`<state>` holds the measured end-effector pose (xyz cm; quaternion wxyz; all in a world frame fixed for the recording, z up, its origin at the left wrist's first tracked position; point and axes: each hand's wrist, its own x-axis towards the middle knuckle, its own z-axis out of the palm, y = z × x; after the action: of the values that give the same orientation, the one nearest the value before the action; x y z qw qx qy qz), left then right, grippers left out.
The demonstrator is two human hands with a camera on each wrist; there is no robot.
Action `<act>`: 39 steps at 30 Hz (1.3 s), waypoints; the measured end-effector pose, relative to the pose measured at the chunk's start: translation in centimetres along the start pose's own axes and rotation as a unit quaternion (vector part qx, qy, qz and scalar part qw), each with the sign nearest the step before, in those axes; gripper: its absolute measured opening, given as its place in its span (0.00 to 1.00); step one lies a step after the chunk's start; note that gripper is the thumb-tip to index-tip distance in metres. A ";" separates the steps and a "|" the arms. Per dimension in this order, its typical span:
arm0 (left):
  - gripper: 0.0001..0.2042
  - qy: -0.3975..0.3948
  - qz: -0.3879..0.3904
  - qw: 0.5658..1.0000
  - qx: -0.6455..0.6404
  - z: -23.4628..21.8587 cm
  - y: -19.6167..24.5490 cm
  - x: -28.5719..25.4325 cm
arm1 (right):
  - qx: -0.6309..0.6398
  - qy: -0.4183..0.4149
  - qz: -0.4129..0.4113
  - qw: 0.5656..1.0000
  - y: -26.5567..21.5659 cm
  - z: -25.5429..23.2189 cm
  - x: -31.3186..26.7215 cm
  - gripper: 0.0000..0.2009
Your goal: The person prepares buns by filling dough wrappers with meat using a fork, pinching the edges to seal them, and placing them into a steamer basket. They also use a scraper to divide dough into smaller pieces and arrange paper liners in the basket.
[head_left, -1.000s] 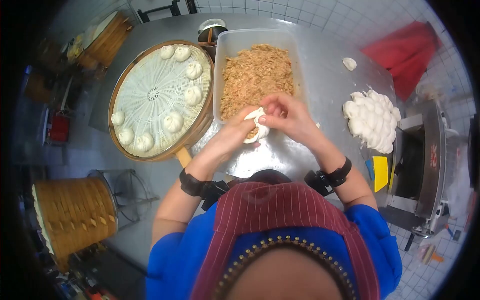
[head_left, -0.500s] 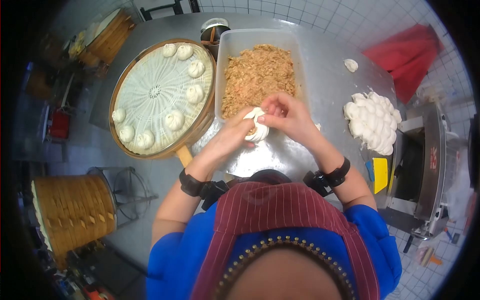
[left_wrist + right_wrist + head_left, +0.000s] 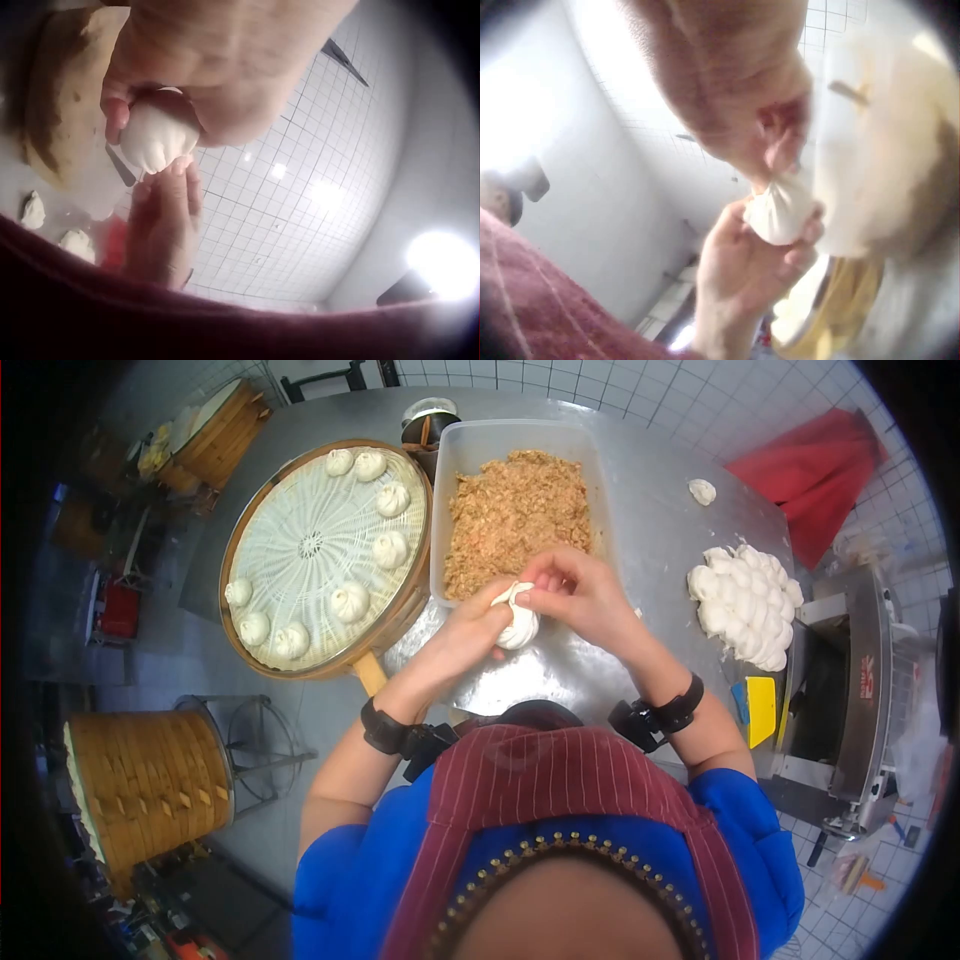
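A white dough bun [image 3: 518, 620] sits between both hands above the steel table [image 3: 560, 670]. My left hand [image 3: 470, 632] cups it from below, fingers curled round it. My right hand [image 3: 565, 592] pinches the bun's gathered top. In the left wrist view the bun [image 3: 157, 135] is round and smooth underneath. In the right wrist view the bun [image 3: 778, 211] shows pleats drawn into a point under the right hand's fingertips [image 3: 780, 154]. Just beyond the hands stands a clear tub of minced filling [image 3: 515, 510].
A round bamboo steamer tray [image 3: 322, 560] at the left holds several finished buns. A heap of dough pieces [image 3: 748, 602] lies at the right, near a yellow scraper [image 3: 760, 705] and a metal machine [image 3: 850, 690]. Stacked bamboo steamers [image 3: 150, 785] stand at lower left.
The bun's top has been gathered tighter, from an open wrapper edge to a pinched point. Both hands stay in the same place.
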<state>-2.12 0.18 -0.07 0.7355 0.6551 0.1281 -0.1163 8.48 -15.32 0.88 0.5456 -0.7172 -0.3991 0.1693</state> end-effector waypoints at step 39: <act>0.26 0.075 0.039 0.984 -0.156 -0.8 1.5 -3.1 | -0.098 -0.063 -0.114 0.987 -2.0 1.6 -0.5 0.09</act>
<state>-4.54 1.20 2.29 0.8211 0.5434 0.1738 -0.0171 6.31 -14.48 2.12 0.4624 -0.7050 -0.5261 0.1109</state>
